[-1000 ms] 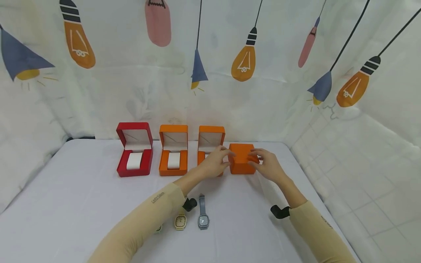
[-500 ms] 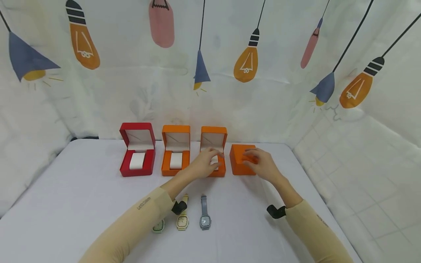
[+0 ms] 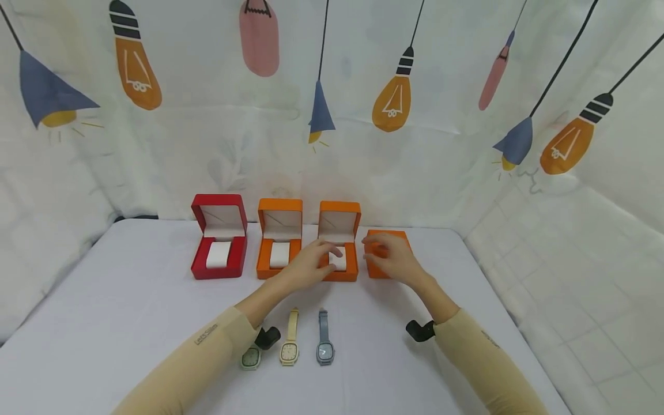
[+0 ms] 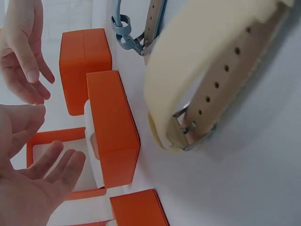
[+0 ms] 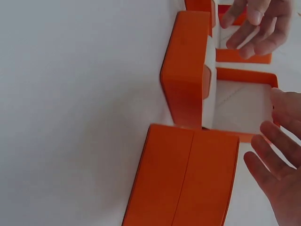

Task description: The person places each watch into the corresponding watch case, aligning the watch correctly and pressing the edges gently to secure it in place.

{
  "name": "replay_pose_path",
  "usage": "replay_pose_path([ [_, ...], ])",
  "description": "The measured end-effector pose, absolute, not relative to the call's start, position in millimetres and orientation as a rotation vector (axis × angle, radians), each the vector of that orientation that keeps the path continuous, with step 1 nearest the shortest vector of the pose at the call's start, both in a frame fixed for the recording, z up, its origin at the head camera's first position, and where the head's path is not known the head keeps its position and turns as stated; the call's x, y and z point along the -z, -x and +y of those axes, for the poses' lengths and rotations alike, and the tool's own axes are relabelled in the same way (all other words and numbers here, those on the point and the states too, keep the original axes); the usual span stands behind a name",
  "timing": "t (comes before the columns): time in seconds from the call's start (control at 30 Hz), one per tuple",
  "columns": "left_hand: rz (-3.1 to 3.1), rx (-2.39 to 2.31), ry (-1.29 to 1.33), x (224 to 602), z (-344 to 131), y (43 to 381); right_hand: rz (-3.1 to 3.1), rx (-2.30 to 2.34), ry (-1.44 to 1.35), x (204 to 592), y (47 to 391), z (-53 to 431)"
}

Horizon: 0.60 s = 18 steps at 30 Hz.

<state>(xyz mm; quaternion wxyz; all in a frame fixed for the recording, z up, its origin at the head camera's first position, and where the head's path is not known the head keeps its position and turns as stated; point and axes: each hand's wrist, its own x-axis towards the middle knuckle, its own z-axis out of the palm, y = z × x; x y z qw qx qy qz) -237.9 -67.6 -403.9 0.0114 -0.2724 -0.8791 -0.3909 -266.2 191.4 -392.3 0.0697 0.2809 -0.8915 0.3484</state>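
My left hand (image 3: pixel 310 266) hovers at the front of an open orange watch box (image 3: pixel 351 268), fingers loosely bent and holding nothing. Over a closed orange watch box (image 3: pixel 374 270), at the right end of the row, is my right hand (image 3: pixel 398 260), its fingers apart and nothing gripped. The right wrist view shows that closed box (image 5: pixel 183 174) with a seam between lid and base, and the right hand (image 5: pixel 284 165) off to its side. A white cushion (image 3: pixel 338 259) sits inside the open box, partly behind the left fingers.
Further left stand another open orange box (image 3: pixel 263 262) and an open red box (image 3: pixel 198 262), each with a white cushion. Nearer on the white table lie a green watch (image 3: pixel 251 358), partly under the left sleeve, a yellow watch (image 3: pixel 289 351) and a blue watch (image 3: pixel 325 350).
The left hand has moved left, away from the closed box to the open orange one. The right hand has shifted slightly left over the closed box. The view has turned a little.
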Motion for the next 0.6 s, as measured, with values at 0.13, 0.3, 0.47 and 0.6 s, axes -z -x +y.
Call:
replay_pose_path([
  [0.13, -2.720, 1.223, 0.856, 405, -74, 234, -2.714, -1.039, -0.905, 393, 268, 180],
  [0.3, -2.702, 1.234, 0.859, 407, -81, 230, -2.734, -1.045, -1.003, 394, 273, 167],
  [0.47, -2.725, 1.259, 0.873, 409, -88, 226, -2.742, -1.052, -1.078, 398, 276, 159],
  [0.6, -2.753, 1.285, 0.865, 413, -91, 222, -2.779, -1.025, -1.067, 401, 276, 153],
])
